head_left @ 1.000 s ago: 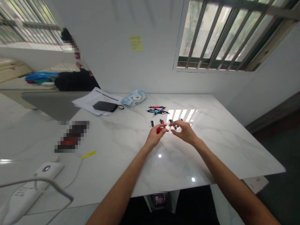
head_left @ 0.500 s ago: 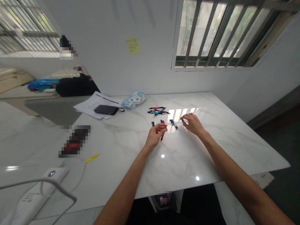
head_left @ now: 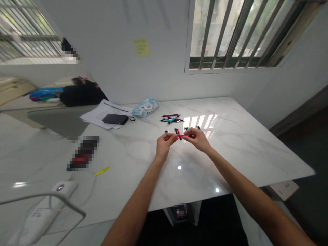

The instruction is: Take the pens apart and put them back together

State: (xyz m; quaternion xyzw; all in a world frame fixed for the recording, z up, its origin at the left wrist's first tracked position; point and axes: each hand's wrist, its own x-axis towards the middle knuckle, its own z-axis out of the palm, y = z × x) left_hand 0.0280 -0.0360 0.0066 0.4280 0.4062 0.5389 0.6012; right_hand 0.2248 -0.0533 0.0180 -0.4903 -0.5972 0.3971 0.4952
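A red pen (head_left: 183,135) lies crosswise between my hands, a little above the white marble table (head_left: 238,150). My left hand (head_left: 164,145) pinches one end of it, and my right hand (head_left: 198,140) grips the other. Just behind my fingers lie a few dark and red pens (head_left: 177,132). Farther back, a loose bunch of red, teal and black pens (head_left: 171,118) rests on the marble. My hands partly hide the pens nearest them.
Papers (head_left: 105,114) lie at the table's far left, under a black pouch (head_left: 114,119). A plastic packet (head_left: 145,108) sits beside them. A yellow stick (head_left: 102,171) and a blurred object (head_left: 83,153) lie to the left, and a white device (head_left: 38,213) sits at the near left.
The red pen has risen from the table and now lies crosswise between both hands. My right hand has moved left to its far end, and my left hand has closed on the near end.
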